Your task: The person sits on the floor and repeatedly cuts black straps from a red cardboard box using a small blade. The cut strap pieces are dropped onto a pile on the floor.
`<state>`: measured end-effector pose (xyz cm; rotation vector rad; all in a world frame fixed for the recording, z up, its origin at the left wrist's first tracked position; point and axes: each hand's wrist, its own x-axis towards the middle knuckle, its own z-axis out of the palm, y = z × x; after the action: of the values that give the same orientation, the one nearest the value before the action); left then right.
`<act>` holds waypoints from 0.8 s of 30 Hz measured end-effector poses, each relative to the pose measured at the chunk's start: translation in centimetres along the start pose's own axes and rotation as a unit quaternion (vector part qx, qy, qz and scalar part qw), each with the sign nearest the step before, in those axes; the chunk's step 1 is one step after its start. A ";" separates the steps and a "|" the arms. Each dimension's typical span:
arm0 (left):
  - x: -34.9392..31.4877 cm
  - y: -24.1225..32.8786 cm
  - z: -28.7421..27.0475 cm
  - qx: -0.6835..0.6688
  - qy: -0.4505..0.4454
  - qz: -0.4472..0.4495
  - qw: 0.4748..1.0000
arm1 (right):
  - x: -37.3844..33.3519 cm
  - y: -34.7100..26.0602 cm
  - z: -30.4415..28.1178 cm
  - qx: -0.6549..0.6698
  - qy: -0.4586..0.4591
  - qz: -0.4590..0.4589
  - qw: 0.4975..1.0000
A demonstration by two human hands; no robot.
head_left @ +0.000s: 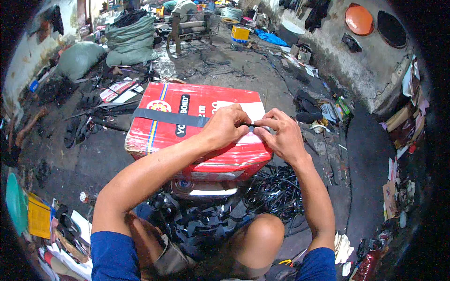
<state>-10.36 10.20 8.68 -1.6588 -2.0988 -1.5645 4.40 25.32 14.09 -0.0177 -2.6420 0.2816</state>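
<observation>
A red cardboard box (220,164) with a shiny wrapped surface sits in front of my knees. Across its top lies a flat dark strip (164,116), running from the left edge toward my hands. My left hand (227,124) rests over the right part of the box top, thumb and fingers pinched together. Close beside it, my right hand (283,136) is pinched too. A thin black strip shows between the two sets of fingertips; whether it is the same piece as the flat one is hidden by my left hand.
Tangled black strips (276,194) lie beneath the box's near right side, with dark scraps (201,220) between my legs. A yellow container (240,33) and stuffed sacks (131,40) stand farther off. Along the right wall (337,61) lies scattered debris. A yellow crate (39,215) sits at left.
</observation>
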 end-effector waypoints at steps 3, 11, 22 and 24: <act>0.0 -0.1 -0.1 0.002 -0.012 -0.006 1.000 | -0.1 0.3 0.1 0.023 -0.011 0.009 1.000; 0.3 -0.7 0.1 -0.038 -0.009 -0.021 0.999 | 0.4 1.3 0.4 0.097 0.004 0.021 0.995; 0.8 -0.2 0.5 0.009 0.004 -0.057 0.998 | 0.0 2.6 5.4 0.363 0.069 0.243 0.897; 1.6 0.7 0.1 0.032 -0.031 -0.083 0.996 | 0.2 2.9 5.2 0.329 0.064 0.254 0.907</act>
<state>-10.50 11.35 9.99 -1.5683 -2.3455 -1.4870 1.66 27.18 9.10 -0.4849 -2.2395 1.2803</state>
